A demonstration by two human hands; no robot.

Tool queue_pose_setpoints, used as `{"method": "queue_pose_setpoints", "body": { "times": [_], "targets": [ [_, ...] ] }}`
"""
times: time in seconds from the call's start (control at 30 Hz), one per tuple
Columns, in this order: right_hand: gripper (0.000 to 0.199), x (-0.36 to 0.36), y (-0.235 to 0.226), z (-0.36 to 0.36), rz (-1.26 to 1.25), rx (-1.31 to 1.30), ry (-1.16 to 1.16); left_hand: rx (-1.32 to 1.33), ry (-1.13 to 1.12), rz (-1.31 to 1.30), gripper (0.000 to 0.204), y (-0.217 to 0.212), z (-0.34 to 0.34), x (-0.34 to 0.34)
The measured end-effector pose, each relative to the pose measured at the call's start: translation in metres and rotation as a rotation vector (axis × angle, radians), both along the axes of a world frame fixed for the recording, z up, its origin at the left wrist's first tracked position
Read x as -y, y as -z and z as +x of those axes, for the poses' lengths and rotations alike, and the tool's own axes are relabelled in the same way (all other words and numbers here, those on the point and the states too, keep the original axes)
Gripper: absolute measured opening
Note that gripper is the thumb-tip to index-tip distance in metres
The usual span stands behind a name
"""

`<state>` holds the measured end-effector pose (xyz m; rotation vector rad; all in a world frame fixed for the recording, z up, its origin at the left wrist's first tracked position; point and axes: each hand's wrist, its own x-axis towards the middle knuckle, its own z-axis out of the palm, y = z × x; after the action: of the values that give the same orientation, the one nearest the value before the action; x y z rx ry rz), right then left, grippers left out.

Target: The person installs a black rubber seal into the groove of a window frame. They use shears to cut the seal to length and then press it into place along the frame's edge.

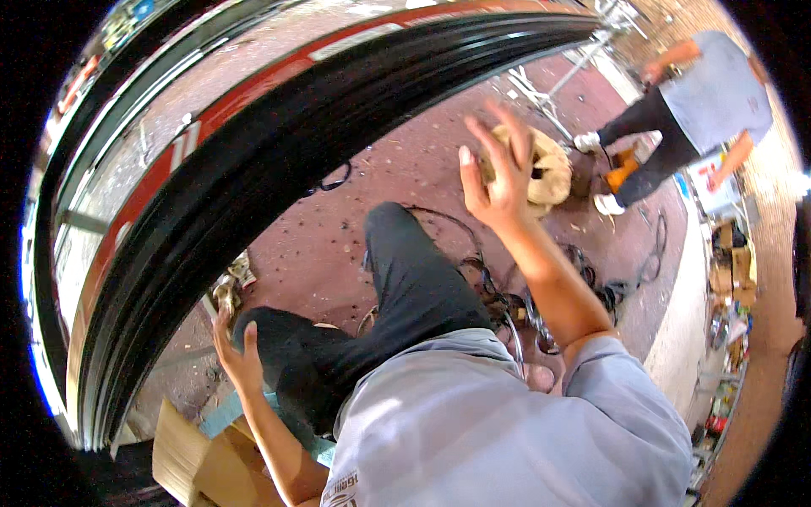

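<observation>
Grey shirt (498,422) and dark trouser legs (397,296) fill the foreground, beside the huge black tyre (253,177) arching up along the left hand's (236,359) side. That hand rests open at the tyre's lower edge, nearer it; the right hand (498,173) is raised, fingers spread, empty, with tangled black cables (541,296) on the floor below it.

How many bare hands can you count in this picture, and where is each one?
3. The left hand is low at the left, by the tyre. The right hand is raised at centre. A co-worker's hand shows top right; their other is hidden.
</observation>
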<state>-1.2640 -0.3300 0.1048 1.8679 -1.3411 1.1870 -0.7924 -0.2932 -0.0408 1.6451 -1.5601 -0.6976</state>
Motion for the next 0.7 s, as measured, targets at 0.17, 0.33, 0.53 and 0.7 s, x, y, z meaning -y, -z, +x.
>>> {"method": "queue_pose_setpoints", "body": {
  "times": [0.17, 0.33, 0.53, 0.7],
  "targets": [
    [0.037, -0.070, 0.206, -0.116, 0.852, 0.268, 0.333, 0.364, -0.045, 0.191, 0.064, 0.071, 0.019, -0.033],
    [0.031, -0.252, 0.434, -0.229, 1.732, 0.098, 0.468, 0.348, 0.076, 0.256, 0.065, 0.076, 0.002, -0.014],
    [0.037, -0.286, 0.440, -0.163, 1.846, 0.557, 0.532, 0.442, 0.064, 0.264, 0.065, 0.078, 0.013, -0.009],
    [0.050, -0.318, 0.453, -0.163, 1.987, 0.901, 0.767, 0.487, 0.143, 0.323, 0.066, 0.080, -0.025, 0.024]
  ]
}}
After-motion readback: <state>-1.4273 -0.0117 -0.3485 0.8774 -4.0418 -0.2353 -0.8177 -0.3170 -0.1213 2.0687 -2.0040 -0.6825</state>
